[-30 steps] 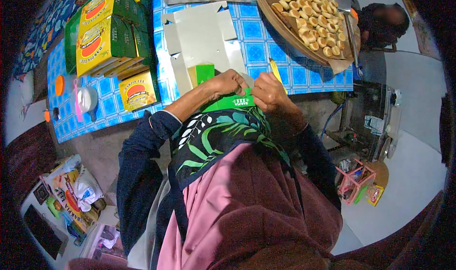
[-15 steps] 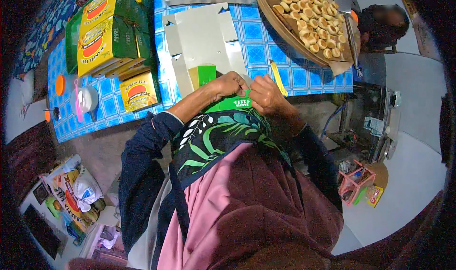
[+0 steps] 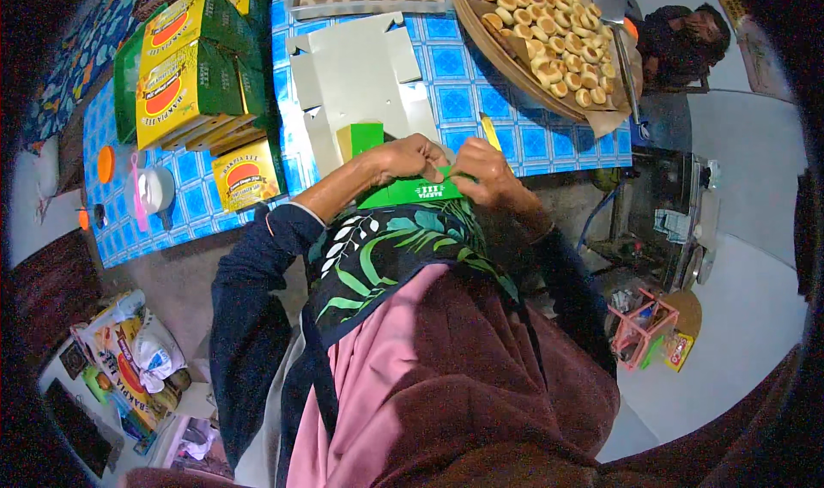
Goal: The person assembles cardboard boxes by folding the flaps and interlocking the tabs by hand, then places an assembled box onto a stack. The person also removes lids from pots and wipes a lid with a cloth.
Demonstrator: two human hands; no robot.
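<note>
Folding looks part done: both hands, left and right, pinch a green carton blank at the worktop edge, flaps unclosed, another flat blank beyond them.

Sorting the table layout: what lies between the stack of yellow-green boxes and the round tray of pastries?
In the head view, an unfolded white carton blank lies flat on the blue checked tablecloth between the stacked boxes and the pastry tray.

Stacked boxes left, flat carton centre, pastry tray right, on table
</note>
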